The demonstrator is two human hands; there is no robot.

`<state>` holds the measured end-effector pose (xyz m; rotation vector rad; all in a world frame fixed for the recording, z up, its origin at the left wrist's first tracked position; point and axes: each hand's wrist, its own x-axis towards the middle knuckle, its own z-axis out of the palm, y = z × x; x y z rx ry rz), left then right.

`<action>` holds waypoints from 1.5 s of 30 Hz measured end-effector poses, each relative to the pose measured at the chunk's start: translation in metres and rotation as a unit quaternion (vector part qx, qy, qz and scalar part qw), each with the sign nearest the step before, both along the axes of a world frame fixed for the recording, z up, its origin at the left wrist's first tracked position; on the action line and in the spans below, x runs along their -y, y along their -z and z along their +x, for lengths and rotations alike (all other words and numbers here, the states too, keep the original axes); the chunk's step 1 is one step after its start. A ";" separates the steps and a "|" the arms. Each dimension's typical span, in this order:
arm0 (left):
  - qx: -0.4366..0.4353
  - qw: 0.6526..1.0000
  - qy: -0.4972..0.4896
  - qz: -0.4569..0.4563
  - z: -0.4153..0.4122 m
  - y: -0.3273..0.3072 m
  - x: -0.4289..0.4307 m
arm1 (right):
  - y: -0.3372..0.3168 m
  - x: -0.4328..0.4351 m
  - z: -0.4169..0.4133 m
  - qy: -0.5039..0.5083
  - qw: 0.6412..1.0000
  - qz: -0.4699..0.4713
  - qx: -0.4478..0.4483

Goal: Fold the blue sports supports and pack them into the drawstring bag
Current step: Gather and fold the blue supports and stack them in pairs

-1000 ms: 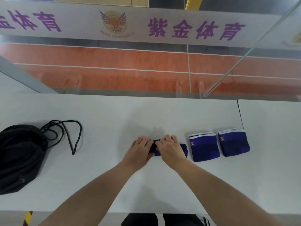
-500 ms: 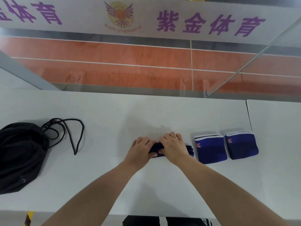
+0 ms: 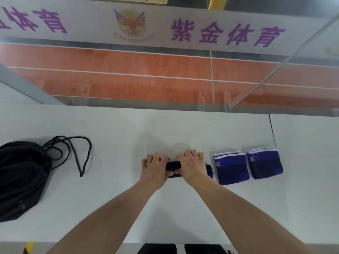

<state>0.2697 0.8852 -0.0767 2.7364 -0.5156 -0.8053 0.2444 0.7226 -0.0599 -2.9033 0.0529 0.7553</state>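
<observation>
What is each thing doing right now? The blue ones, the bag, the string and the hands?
Support under the hands: being folded, pressed flat.
Middle support: lying flat, untouched.
Right support: lying flat, untouched.
Drawstring bag: slumped on the table.
Cord: loose, looped.
Left hand: gripping the support.
Right hand: gripping the support.

Spanning the foreground: white tabletop (image 3: 113,208). Running beyond at twelve o'clock: orange court floor (image 3: 128,70), white banner (image 3: 95,30) bearing purple lettering.
</observation>
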 end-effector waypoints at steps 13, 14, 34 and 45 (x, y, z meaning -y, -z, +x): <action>0.071 0.985 0.129 -0.090 0.002 -0.085 0.060 | -0.077 0.126 -0.070 0.180 0.980 0.020 0.080; 0.072 0.984 0.133 -0.091 0.000 -0.091 0.072 | -0.081 0.138 -0.077 0.189 0.979 0.015 0.072; 0.002 0.993 -0.003 0.114 -0.083 -0.010 0.265 | -0.045 0.326 -0.168 0.215 0.967 0.123 -0.064; -0.155 0.976 -0.110 -0.102 -0.095 -0.040 0.257 | -0.047 0.323 -0.134 0.159 0.953 0.244 -0.082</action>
